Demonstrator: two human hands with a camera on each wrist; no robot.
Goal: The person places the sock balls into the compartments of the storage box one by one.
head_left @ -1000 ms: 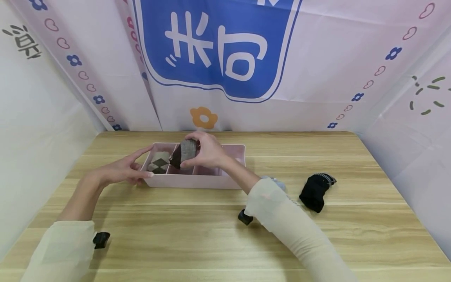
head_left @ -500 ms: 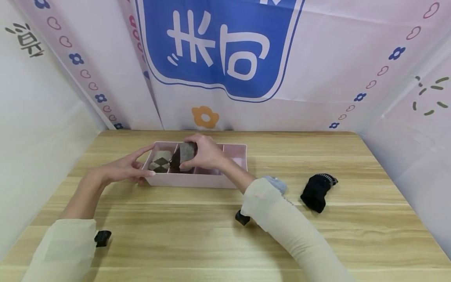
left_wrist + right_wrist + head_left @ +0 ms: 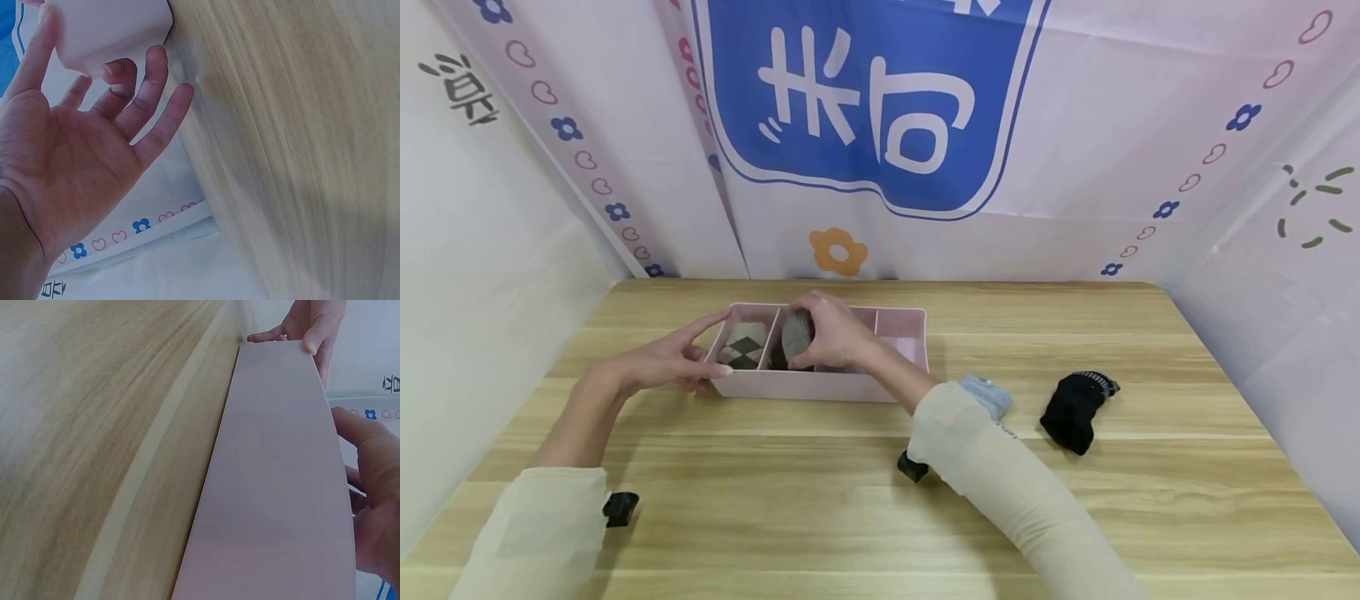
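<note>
One grey-brown sock (image 3: 795, 337) gripped by right hand (image 3: 835, 333), in pink box (image 3: 808, 386) — left hand (image 3: 662, 360) spread, touching box's end

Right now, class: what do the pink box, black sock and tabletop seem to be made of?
Pink box: probably plastic, smooth and satiny, with thin walls.
Black sock: likely knit fabric, matte, softly creased, with a patterned edge.
Tabletop: wood or printed laminate, soft sheen; visible grain fits both.

The wood-grain worktop (image 3: 775, 500) fills the lower frame; on it lie a pink box (image 3: 805, 386) left of centre and, right of centre, a blue sock (image 3: 990, 395) and a black sock (image 3: 1070, 414).
</note>
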